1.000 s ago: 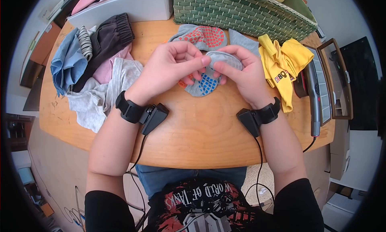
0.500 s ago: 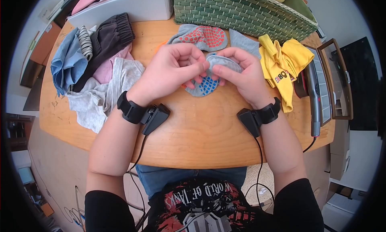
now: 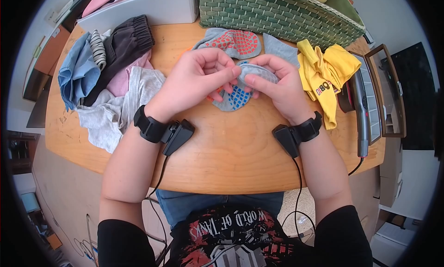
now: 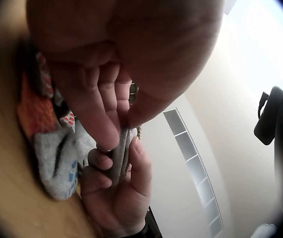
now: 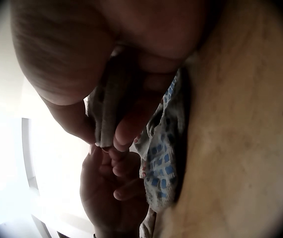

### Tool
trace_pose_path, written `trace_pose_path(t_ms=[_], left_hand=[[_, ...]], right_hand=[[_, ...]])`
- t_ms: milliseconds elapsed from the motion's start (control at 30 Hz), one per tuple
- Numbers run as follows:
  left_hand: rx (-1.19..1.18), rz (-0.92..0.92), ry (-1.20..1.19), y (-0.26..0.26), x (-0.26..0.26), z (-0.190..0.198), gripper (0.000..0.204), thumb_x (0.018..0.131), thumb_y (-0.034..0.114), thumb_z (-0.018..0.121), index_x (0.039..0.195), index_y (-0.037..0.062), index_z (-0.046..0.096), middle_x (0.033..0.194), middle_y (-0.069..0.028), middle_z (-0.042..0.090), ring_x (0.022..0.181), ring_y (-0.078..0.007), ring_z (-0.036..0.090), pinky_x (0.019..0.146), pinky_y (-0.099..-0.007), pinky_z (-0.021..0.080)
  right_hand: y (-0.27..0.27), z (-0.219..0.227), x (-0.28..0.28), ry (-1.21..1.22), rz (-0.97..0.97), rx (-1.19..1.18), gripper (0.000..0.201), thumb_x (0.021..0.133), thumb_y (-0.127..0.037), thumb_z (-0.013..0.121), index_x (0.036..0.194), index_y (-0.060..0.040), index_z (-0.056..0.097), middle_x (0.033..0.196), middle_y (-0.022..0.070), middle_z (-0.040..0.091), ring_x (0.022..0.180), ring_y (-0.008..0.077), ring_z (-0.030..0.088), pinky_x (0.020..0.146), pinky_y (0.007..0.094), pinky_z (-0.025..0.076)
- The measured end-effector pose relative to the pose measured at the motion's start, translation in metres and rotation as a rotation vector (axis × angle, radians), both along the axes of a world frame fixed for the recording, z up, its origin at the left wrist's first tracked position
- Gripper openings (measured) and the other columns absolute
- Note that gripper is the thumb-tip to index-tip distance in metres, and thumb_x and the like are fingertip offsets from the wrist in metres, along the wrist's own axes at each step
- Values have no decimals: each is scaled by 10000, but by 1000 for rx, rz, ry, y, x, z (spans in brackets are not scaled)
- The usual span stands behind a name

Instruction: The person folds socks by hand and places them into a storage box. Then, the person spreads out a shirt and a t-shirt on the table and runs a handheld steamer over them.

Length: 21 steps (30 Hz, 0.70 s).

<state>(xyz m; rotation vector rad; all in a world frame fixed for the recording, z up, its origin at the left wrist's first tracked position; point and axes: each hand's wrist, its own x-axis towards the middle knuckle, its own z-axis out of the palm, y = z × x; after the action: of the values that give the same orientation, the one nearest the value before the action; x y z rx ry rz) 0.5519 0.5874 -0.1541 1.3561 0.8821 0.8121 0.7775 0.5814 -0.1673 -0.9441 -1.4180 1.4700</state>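
Observation:
A folded grey sock point(image 3: 259, 71) is between my two hands above the table. My right hand point(image 3: 286, 86) grips its body, thumb across the near face and fingers behind. At the sock's left edge, my left hand point(image 3: 199, 79) pinches the fabric between thumb and index finger, its other fingers loosely curled. The left wrist view shows the sock's edge point(image 4: 123, 153) where the fingertips of both hands meet. Under the hands lies a grey sock with blue grip dots point(image 3: 239, 99). Behind it is a grey sock with red dots point(image 3: 238, 42), and plain grey fabric point(image 3: 282, 49) lies to its right.
Piled clothes point(image 3: 120, 68) cover the table's left side. A yellow garment point(image 3: 326, 73) lies at the right, beside a corded styling tool point(image 3: 362, 114) and an open glazed case point(image 3: 386, 91). A green woven basket point(image 3: 277, 17) and white bin point(image 3: 148, 9) stand at the back.
The left hand has shifted very slightly at the sock's edge. The right hand keeps its grip, and the sock stays in nearly the same place.

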Motion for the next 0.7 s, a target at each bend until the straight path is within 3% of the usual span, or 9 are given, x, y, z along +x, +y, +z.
trace_pose_path(t_ms=[700], left_hand=[[11, -105, -89, -3, -2, -2, 74, 977, 120, 617, 988, 47, 626, 867, -9, 685, 729, -50, 638, 617, -193, 519]], right_hand=[[2, -5, 2, -39, 29, 73, 229, 878, -107, 792, 1054, -17, 676, 983, 12, 705, 870, 67, 657, 764, 238, 556]])
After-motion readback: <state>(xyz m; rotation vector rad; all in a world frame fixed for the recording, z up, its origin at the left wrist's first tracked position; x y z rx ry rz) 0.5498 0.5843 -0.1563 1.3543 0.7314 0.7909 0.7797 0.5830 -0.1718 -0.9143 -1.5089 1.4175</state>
